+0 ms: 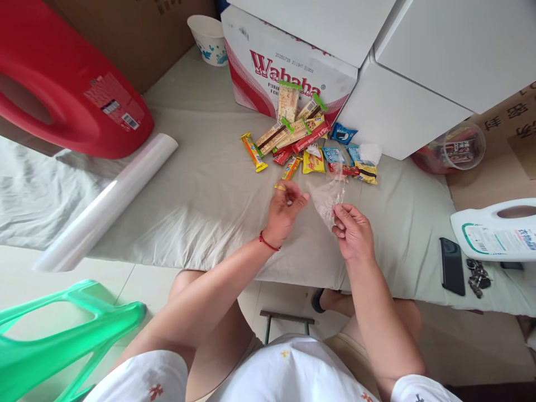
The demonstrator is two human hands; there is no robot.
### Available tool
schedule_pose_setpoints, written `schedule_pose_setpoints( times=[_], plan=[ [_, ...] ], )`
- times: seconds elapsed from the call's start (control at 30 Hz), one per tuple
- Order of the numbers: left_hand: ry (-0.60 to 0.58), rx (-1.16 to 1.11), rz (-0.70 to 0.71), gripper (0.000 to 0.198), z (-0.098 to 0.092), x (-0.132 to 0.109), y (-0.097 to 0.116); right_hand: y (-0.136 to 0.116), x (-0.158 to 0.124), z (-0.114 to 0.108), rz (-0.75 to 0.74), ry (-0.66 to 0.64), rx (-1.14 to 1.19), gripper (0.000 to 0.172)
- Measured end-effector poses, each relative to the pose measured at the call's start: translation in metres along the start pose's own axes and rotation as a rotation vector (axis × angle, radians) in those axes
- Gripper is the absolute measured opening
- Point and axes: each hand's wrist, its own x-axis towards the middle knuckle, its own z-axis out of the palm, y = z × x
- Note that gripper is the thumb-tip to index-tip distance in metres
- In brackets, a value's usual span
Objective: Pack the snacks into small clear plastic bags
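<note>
My right hand [354, 229] pinches the edge of a clear plastic bag [326, 201], which hangs crumpled to the left of the fingers. My left hand [287, 209], with a red cord at the wrist, is just left of the bag. Its fingers curl loosely, thumb apart, and no held thing shows. Close beyond the left fingertips lies an orange-yellow wrapped bar [292, 167]. Behind it is a heap of packaged snacks: a green-ended cracker pack [288, 100], a red wrapped bar [310, 138], a yellow packet [314, 161] and a blue packet [343, 134].
A Wahaha carton [288, 72] stands behind the snacks, beside a paper cup [209, 42]. Leftward are a red jug [84, 100] and a film roll [113, 195]. To the right are a snack tub [460, 148], white detergent bottle [494, 231], phone [452, 267] and keys [477, 276].
</note>
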Motion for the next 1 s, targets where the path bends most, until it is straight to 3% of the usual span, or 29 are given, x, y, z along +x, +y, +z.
schedule_pose_setpoints(
  times=[0.1, 0.17, 0.43, 0.6, 0.77, 1.0],
  plan=[
    [-0.213, 0.246, 0.102, 0.040, 0.004, -0.009, -0.013, 0.001, -0.005, 0.003, -0.013, 0.020, 0.020, 0.042],
    [-0.265, 0.344, 0.109, 0.040, 0.006, -0.012, -0.019, 0.003, -0.008, 0.006, -0.042, 0.021, 0.003, 0.043],
    [-0.237, 0.311, 0.127, 0.040, -0.001, 0.000, -0.020, 0.004, -0.008, -0.006, -0.070, 0.041, 0.013, 0.040],
    [-0.337, 0.347, 0.066, 0.041, 0.004, -0.005, -0.018, 0.008, -0.009, -0.007, -0.089, 0.034, -0.032, 0.041],
    [-0.275, 0.271, 0.078, 0.040, 0.003, -0.003, -0.018, 0.012, -0.011, -0.004, -0.121, 0.004, -0.069, 0.040],
    [-0.245, 0.051, -0.041, 0.046, -0.006, 0.006, 0.000, -0.007, -0.005, -0.040, -0.134, 0.030, 0.013, 0.036]
  ],
)
